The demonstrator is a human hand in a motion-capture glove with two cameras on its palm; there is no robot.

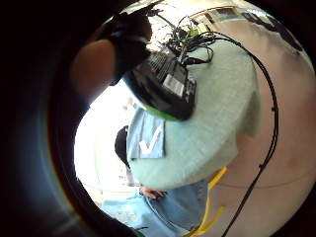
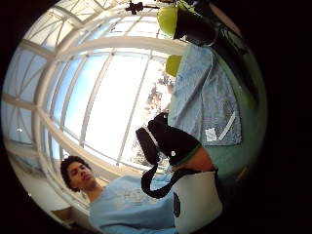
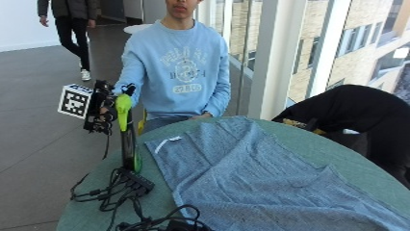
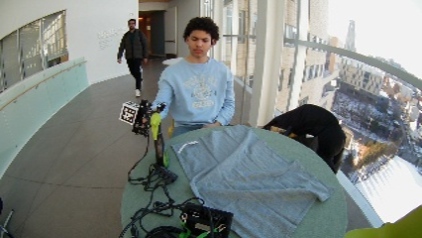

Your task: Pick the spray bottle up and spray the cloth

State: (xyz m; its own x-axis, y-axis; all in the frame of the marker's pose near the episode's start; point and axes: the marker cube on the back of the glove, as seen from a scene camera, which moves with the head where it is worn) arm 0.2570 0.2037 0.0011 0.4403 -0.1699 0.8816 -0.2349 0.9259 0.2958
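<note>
My glove is black, wrapped round a bottle with a lime-green head and dark body. Grey-blue cloth, faintly speckled, white tag at one corner, lies across the pale green table. My sweatshirt is light blue with whitish lettering. Black bag at the table's far edge.

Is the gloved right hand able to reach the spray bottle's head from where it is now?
Probably yes. The right hand is already beside the green head of the spray bottle, which stands upright on the table left of the cloth, with nothing between them.
</note>
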